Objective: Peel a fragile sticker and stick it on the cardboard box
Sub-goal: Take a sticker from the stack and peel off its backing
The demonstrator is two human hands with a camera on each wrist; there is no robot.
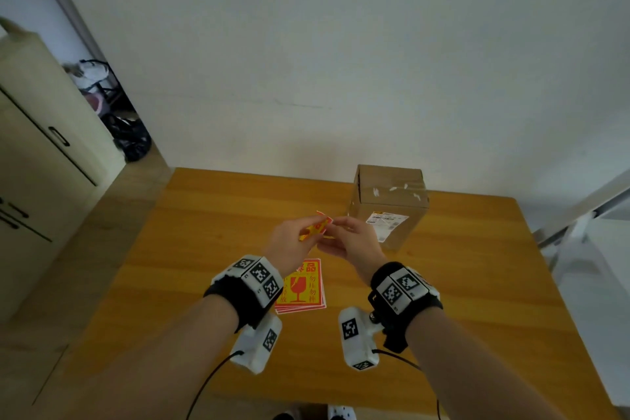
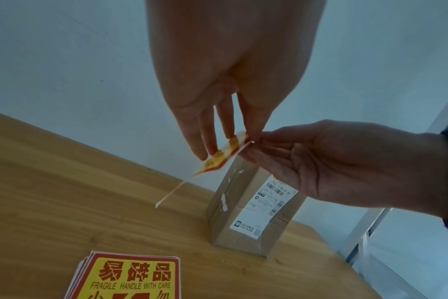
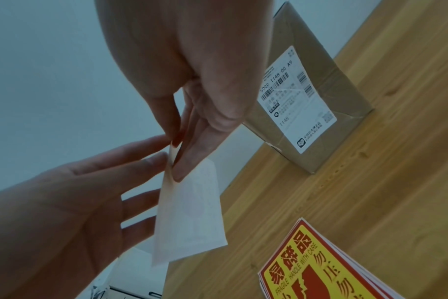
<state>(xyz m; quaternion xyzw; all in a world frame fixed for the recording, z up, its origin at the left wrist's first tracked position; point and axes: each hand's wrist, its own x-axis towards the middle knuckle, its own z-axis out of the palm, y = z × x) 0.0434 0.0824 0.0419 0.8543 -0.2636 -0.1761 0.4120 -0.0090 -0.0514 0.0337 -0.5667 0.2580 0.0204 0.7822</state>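
- I see my hands, left hand (image 1: 289, 242) and right hand (image 1: 351, 242), meeting in the air above the worktop (image 1: 204, 249), apart from its surface.
- The cardboard box (image 1: 388, 204) stands upright near the far edge, just beyond my right hand; nothing lies between them.
- The stack of stickers (image 1: 303, 286) lies flat under my wrists.
- Bare wood spreads to the left and the right of the stack.
- A white wall (image 1: 306, 61) closes off the far side behind the box.
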